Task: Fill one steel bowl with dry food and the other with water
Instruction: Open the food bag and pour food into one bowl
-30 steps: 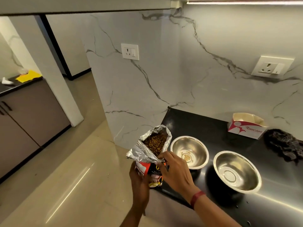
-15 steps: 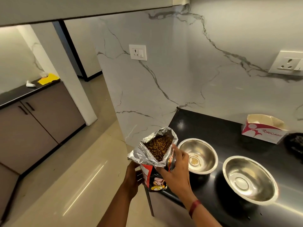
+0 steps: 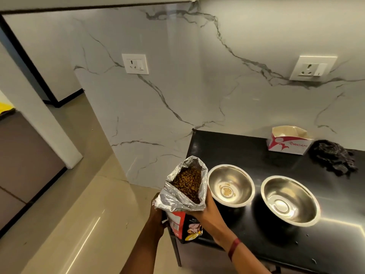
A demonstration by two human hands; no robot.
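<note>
While left hand [image 3: 157, 216] grips the bag [image 3: 177, 202] low and right hand [image 3: 206, 211] holds its foil mouth, bag hangs just left of the empty bowl [image 3: 231, 175]. Best to pinch a spout and tip slowly over the rim.

There are two steel bowls, the left steel bowl [image 3: 231, 185] and the right steel bowl [image 3: 289, 200], both on the one black countertop [image 3: 227, 149], and one opened dry-food bag [image 3: 177, 201] with a foil lining, full of brown kibble [image 3: 188, 181]. Two hands are in view, the left hand [image 3: 157, 216] and the right hand [image 3: 209, 212], with one red wristband [image 3: 234, 248] on the right wrist. The marble wall [image 3: 197, 95] carries two switch sockets, the left socket [image 3: 135, 63] and the right socket [image 3: 313, 68], and the counter bears one open Origami carton [image 3: 289, 141] and one crumpled black cloth [image 3: 333, 158].
</note>
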